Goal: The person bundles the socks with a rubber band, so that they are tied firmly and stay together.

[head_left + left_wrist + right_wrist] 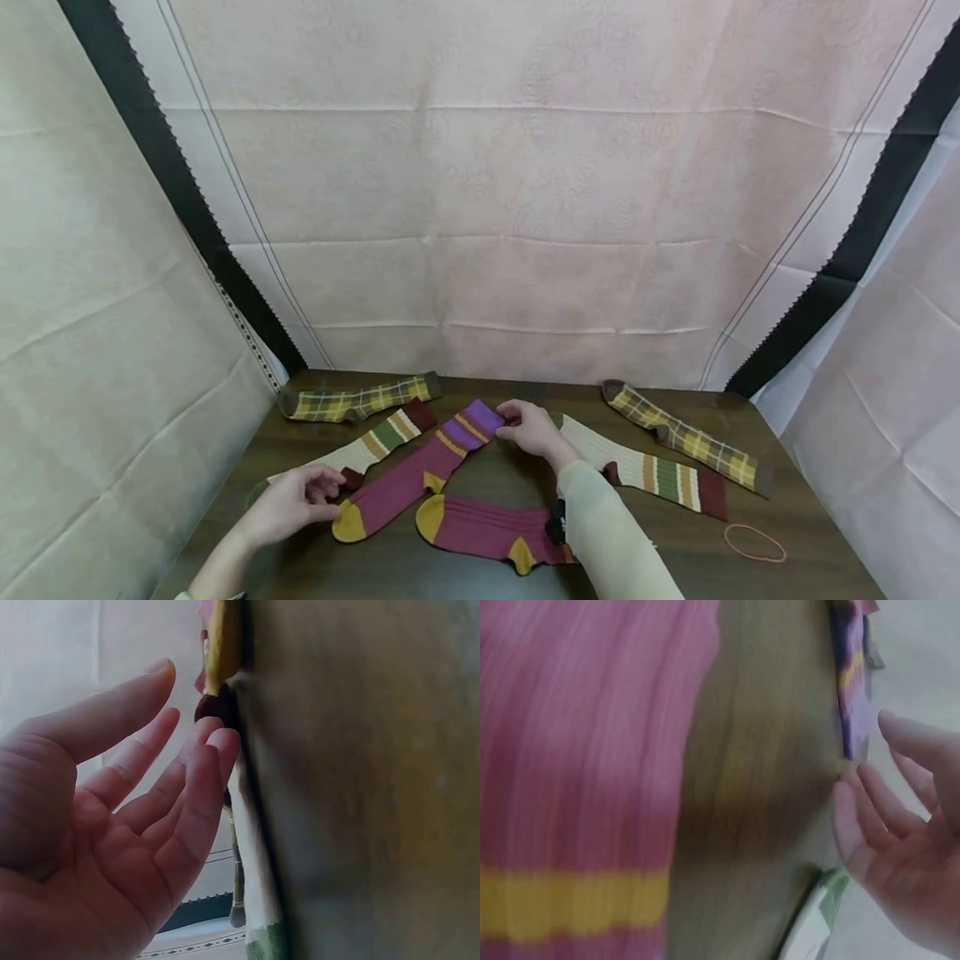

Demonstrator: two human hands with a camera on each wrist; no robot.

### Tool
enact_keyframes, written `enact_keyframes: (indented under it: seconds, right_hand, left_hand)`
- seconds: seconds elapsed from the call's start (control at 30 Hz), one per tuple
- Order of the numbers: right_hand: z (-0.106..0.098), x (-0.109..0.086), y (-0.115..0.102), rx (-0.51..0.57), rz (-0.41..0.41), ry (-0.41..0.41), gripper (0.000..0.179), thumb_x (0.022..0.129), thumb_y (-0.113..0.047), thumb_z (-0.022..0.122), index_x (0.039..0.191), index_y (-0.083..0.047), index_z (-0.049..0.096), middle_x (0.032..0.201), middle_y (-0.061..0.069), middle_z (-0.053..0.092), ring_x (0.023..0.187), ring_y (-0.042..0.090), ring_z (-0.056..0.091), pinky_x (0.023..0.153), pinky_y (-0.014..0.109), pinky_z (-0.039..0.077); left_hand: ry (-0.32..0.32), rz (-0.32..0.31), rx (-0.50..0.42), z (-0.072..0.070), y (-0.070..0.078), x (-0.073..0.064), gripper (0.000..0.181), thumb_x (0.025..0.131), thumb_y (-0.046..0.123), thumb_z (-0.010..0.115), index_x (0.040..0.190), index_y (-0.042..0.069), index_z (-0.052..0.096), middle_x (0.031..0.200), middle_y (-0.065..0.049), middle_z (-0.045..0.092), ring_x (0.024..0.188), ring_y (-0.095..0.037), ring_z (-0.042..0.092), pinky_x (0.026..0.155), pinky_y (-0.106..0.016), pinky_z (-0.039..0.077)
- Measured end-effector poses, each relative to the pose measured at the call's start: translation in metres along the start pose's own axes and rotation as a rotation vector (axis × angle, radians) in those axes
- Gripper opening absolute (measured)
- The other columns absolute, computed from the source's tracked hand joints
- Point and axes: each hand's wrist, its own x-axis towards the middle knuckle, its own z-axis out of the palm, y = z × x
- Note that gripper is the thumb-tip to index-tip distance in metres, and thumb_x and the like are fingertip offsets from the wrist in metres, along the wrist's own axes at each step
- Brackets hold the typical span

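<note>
A maroon sock [408, 475] with a yellow toe and heel and a purple striped cuff lies slanted across the middle of the dark table. Beside its toe, my left hand [292, 502] has its thumb and fingers spread apart; the left wrist view shows that hand [142, 802] holding nothing. My right hand [534, 429] is at the cuff end, and in the right wrist view its loosely bent fingers [847, 817] stand just off the purple cuff [859, 720]. The matching maroon sock [487, 525] lies nearer, its cuff partly hidden under my right forearm.
Cream socks with green and tan stripes lie left [367, 446] and right [652, 471]. Yellow plaid socks lie at the back left [360, 402] and right [686, 437]. A pinkish loop [757, 557] rests on the table near the right edge. Pale fabric walls [510, 208] surround the table.
</note>
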Motion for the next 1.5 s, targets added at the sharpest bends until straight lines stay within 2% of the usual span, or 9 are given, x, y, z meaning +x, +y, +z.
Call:
enact_keyframes:
  seconds: [0.33, 0.5, 0.63, 0.83, 0.93, 1.17, 1.5]
  right_hand:
    - [0.017, 0.008, -0.007, -0.004, 0.06, 0.011, 0.047, 0.099, -0.008, 0.077, 0.143, 0.001, 0.063, 0.134, 0.019, 0.067, 0.119, 0.034, 0.064, 0.103, 0.051, 0.052]
    - [0.019, 0.007, -0.003, -0.007, 0.113, 0.039, 0.046, 0.101, -0.013, 0.076, 0.142, 0.001, 0.064, 0.122, 0.015, 0.07, 0.113, 0.031, 0.064, 0.099, 0.051, 0.052]
    - [0.021, 0.009, 0.001, -0.005, 0.151, 0.068, 0.043, 0.101, -0.016, 0.076, 0.138, 0.002, 0.066, 0.108, 0.008, 0.071, 0.102, 0.025, 0.064, 0.094, 0.046, 0.053]
    - [0.022, 0.01, 0.003, -0.032, 0.151, 0.081, 0.032, 0.1, -0.014, 0.076, 0.128, 0.002, 0.073, 0.098, 0.004, 0.069, 0.091, 0.019, 0.062, 0.086, 0.039, 0.053]
    - [0.023, 0.009, 0.003, -0.038, 0.157, 0.089, 0.027, 0.099, -0.013, 0.077, 0.123, 0.0, 0.076, 0.097, 0.003, 0.069, 0.09, 0.02, 0.061, 0.085, 0.039, 0.053]
    - [0.025, 0.007, 0.002, -0.049, 0.146, 0.108, 0.019, 0.096, -0.013, 0.081, 0.112, -0.004, 0.078, 0.103, 0.006, 0.073, 0.099, 0.024, 0.066, 0.093, 0.045, 0.055]
    - [0.025, 0.008, -0.002, -0.045, 0.142, 0.091, 0.014, 0.098, -0.015, 0.08, 0.107, -0.005, 0.074, 0.096, 0.003, 0.071, 0.09, 0.02, 0.064, 0.085, 0.041, 0.054]
  left_hand:
    - [-0.031, -0.041, -0.036, 0.005, -0.004, 0.0, 0.038, 0.087, 0.005, 0.087, 0.119, -0.005, 0.069, 0.098, -0.011, 0.069, 0.079, -0.017, 0.064, 0.064, -0.03, 0.056]
    - [-0.058, -0.064, -0.038, 0.008, -0.003, 0.002, 0.038, 0.087, 0.006, 0.087, 0.118, -0.004, 0.069, 0.092, -0.009, 0.068, 0.072, -0.018, 0.064, 0.058, -0.031, 0.056]
    - [-0.064, -0.075, -0.022, 0.01, -0.003, 0.004, 0.038, 0.085, 0.005, 0.088, 0.118, -0.003, 0.069, 0.088, -0.008, 0.066, 0.07, -0.018, 0.063, 0.057, -0.031, 0.055]
    - [-0.065, -0.078, -0.033, 0.011, -0.002, 0.004, 0.043, 0.083, 0.004, 0.089, 0.12, -0.004, 0.069, 0.088, -0.008, 0.065, 0.071, -0.017, 0.063, 0.059, -0.029, 0.054]
    - [-0.063, -0.072, -0.039, 0.011, -0.002, 0.004, 0.044, 0.082, 0.002, 0.089, 0.12, -0.005, 0.069, 0.089, -0.008, 0.065, 0.072, -0.018, 0.063, 0.062, -0.029, 0.054]
    - [-0.084, -0.071, -0.06, 0.012, -0.005, 0.005, 0.046, 0.082, -0.003, 0.088, 0.122, -0.006, 0.067, 0.088, -0.01, 0.064, 0.072, -0.018, 0.063, 0.062, -0.028, 0.054]
    - [-0.107, -0.077, -0.072, 0.012, -0.004, 0.007, 0.046, 0.08, -0.005, 0.088, 0.121, -0.006, 0.067, 0.086, -0.01, 0.063, 0.071, -0.02, 0.063, 0.061, -0.029, 0.054]
